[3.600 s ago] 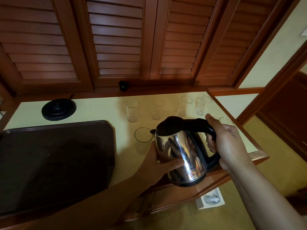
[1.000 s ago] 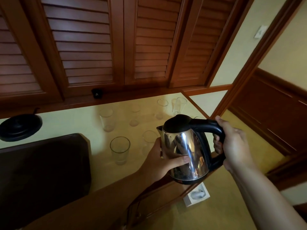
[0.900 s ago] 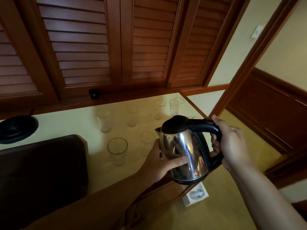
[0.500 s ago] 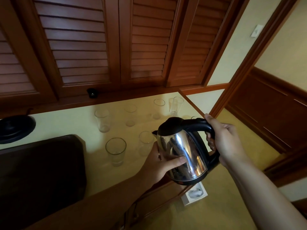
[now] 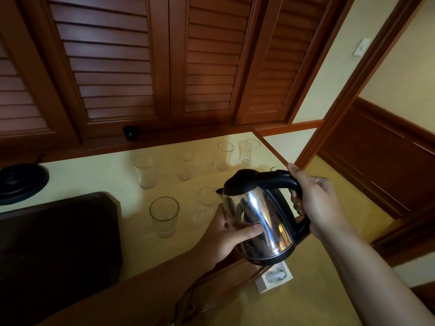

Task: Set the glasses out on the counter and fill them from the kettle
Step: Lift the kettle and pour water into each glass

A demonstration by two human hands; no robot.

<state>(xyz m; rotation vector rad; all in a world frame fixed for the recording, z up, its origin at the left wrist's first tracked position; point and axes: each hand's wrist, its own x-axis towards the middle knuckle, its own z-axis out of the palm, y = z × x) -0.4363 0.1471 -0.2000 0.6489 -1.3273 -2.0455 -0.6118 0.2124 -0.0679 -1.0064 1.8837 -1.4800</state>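
Right hand (image 5: 316,203) gripping kettle (image 5: 259,222) handle, left hand (image 5: 226,236) cupping its steel side, spout over glass (image 5: 207,198)

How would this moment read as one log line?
kettle: tilted over glass | right hand: handle | left hand: body | pouring: cannot tell

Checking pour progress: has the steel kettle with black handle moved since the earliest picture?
Yes, rightward: the steel kettle spout was beside the clear glass nearest the dark tray, now at the next glass.

Dim, warm light throughout. Bright glare is seen on the kettle (image 5: 259,215). Straight lines are bowed by wide-angle distortion at the edges.
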